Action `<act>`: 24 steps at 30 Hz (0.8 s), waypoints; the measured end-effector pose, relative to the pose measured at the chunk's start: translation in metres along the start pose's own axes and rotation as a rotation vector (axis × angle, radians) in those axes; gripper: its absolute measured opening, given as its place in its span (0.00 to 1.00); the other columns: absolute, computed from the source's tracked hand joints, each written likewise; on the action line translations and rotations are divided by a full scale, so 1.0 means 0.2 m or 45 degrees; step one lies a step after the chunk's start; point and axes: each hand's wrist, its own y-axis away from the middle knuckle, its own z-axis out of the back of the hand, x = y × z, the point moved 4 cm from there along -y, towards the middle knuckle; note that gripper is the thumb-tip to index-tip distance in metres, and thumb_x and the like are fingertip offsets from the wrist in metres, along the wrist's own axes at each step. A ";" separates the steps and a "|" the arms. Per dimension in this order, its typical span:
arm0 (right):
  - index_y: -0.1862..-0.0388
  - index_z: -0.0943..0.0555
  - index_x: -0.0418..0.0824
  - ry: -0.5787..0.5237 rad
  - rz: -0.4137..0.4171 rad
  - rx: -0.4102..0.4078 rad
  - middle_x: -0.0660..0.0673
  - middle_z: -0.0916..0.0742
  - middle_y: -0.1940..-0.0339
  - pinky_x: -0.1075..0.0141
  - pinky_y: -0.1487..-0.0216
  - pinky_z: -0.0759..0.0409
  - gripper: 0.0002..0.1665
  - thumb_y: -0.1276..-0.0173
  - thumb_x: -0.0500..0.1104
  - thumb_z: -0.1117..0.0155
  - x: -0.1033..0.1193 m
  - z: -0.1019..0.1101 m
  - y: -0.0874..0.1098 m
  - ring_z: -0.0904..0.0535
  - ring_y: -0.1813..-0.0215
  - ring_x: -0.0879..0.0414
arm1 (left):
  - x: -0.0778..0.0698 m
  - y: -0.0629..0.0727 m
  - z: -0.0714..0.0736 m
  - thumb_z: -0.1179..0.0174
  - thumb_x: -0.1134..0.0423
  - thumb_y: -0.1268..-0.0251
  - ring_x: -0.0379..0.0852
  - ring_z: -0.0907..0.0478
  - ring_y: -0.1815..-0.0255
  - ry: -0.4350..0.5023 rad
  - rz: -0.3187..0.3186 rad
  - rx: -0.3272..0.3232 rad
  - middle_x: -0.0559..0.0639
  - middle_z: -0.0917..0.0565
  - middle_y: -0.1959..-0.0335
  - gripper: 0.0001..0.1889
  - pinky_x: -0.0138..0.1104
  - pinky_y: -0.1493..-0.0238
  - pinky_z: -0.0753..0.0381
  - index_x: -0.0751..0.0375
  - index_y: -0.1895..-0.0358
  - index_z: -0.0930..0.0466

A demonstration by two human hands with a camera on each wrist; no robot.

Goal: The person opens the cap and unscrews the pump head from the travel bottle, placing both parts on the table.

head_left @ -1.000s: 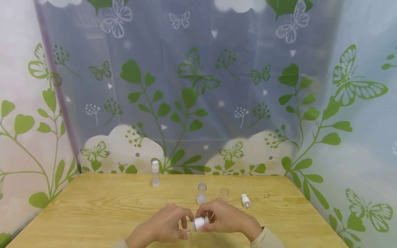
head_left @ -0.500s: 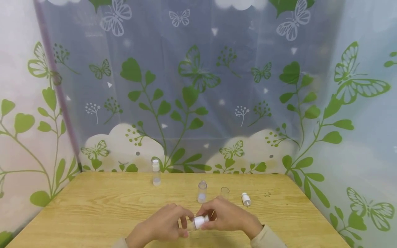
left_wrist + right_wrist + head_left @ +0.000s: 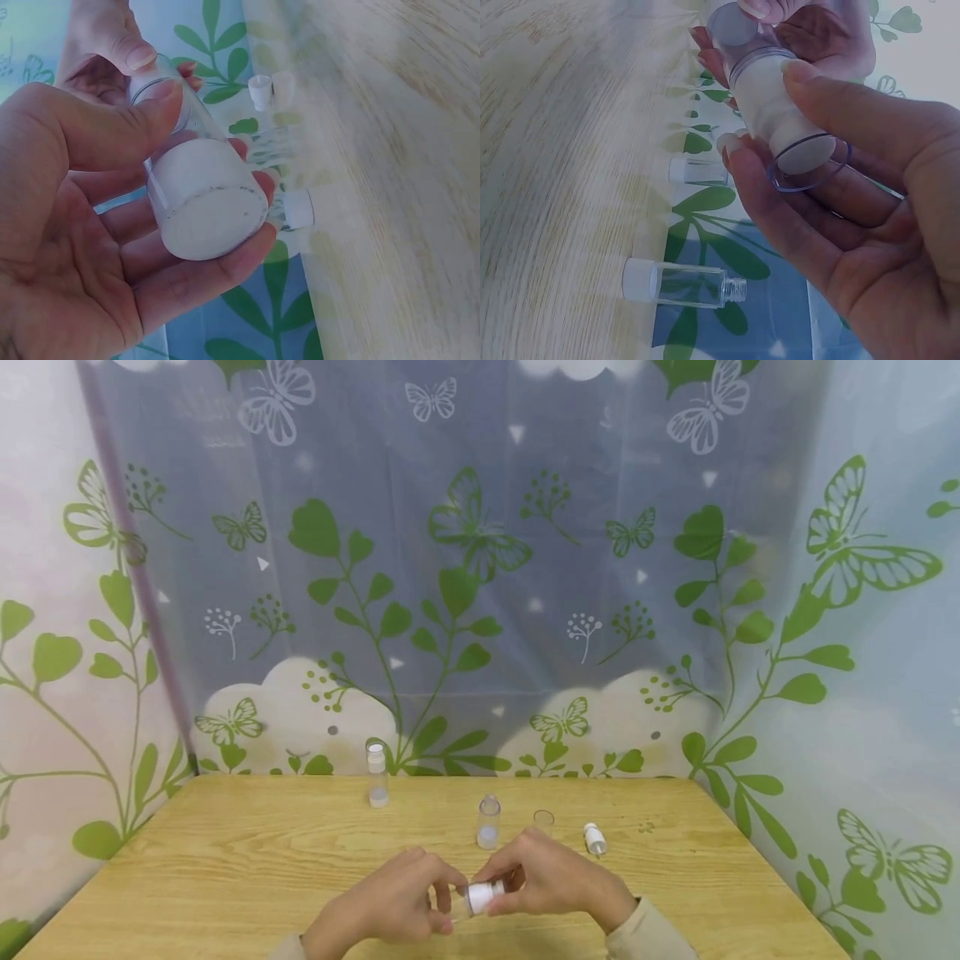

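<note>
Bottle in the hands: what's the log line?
left fingers: hold bottle | right fingers: hold its top | open bottle: upright | table: white pump

Held bottle (image 3: 480, 897): was partly covered by fingers of left hand (image 3: 401, 897) and right hand (image 3: 547, 881). Clear cap (image 3: 543, 817): base was hidden behind right hand. Table marks (image 3: 647, 827): were too small to identify.

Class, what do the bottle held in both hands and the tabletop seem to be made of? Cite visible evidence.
The bottle: clear, smooth-looking, probably plastic, possibly glass; white parts show through its wall. The tabletop: wood or wood-look laminate, apparently smooth; streaked grain shows.
</note>
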 end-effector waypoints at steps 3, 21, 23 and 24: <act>0.47 0.11 0.39 -0.004 0.011 0.001 0.46 0.06 0.58 0.74 0.63 0.14 0.15 0.30 0.42 0.29 0.02 0.00 0.00 0.16 0.66 0.73 | -0.01 0.00 0.01 0.26 0.73 0.47 0.25 0.21 0.76 0.014 -0.015 0.018 0.41 0.11 0.71 0.19 0.21 0.69 0.20 0.58 0.49 0.11; 0.48 0.11 0.37 0.096 -0.035 -0.108 0.44 0.07 0.61 0.73 0.57 0.14 0.17 0.37 0.36 0.25 0.06 0.16 0.09 0.14 0.66 0.69 | 0.10 0.06 0.09 0.31 0.75 0.42 0.28 0.18 0.73 0.194 -0.003 0.101 0.46 0.10 0.70 0.17 0.24 0.67 0.17 0.66 0.48 0.13; 0.47 0.12 0.37 0.080 -0.058 -0.117 0.43 0.07 0.60 0.73 0.56 0.14 0.17 0.35 0.36 0.26 0.05 0.19 0.11 0.14 0.66 0.69 | 0.11 0.05 0.10 0.31 0.73 0.41 0.28 0.18 0.74 0.191 0.010 0.091 0.46 0.10 0.70 0.17 0.24 0.66 0.17 0.66 0.48 0.13; 0.47 0.12 0.37 0.088 -0.057 -0.119 0.42 0.07 0.58 0.72 0.56 0.14 0.16 0.34 0.36 0.26 0.05 0.20 0.12 0.14 0.65 0.68 | 0.10 0.05 0.10 0.30 0.73 0.41 0.28 0.17 0.74 0.189 0.013 0.090 0.46 0.10 0.70 0.17 0.24 0.66 0.16 0.66 0.48 0.14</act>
